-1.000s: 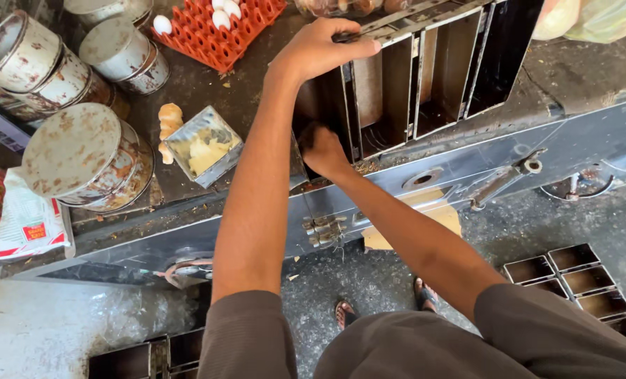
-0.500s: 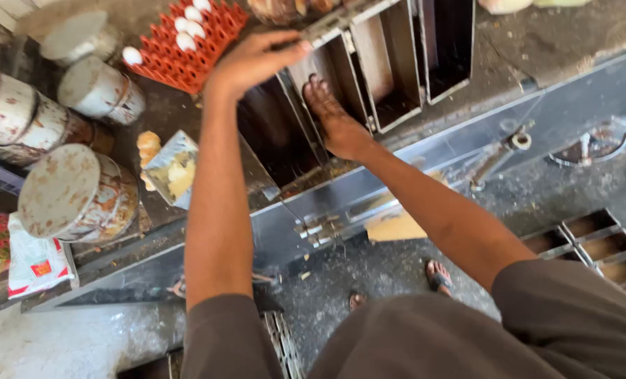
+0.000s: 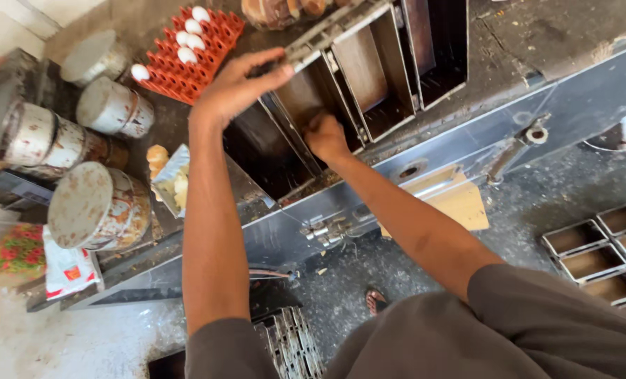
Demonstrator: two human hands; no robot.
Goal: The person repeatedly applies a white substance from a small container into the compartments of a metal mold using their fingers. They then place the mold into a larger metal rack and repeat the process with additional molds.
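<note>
A joined set of dark metal loaf tins (image 3: 369, 70) stands tilted on its side on a worn metal table (image 3: 523, 42), the open compartments facing me. My left hand (image 3: 236, 84) grips the far rim of the set at its upper left corner. My right hand (image 3: 327, 137) is closed and pressed inside one of the compartments, low down; whether it holds anything is hidden.
A red egg tray (image 3: 190, 60) with several white eggs lies at the back left. Rusty round tins (image 3: 99, 203) crowd the left side beside an opened foil packet (image 3: 172, 179). More loaf tin sets (image 3: 600, 253) lie on the floor at right. A cardboard piece (image 3: 453, 200) hangs below the table edge.
The view has swung, shifting everything rightwards in frame. My right hand has moved from one compartment's wall deeper into a compartment. My left hand keeps its hold on the rim.
</note>
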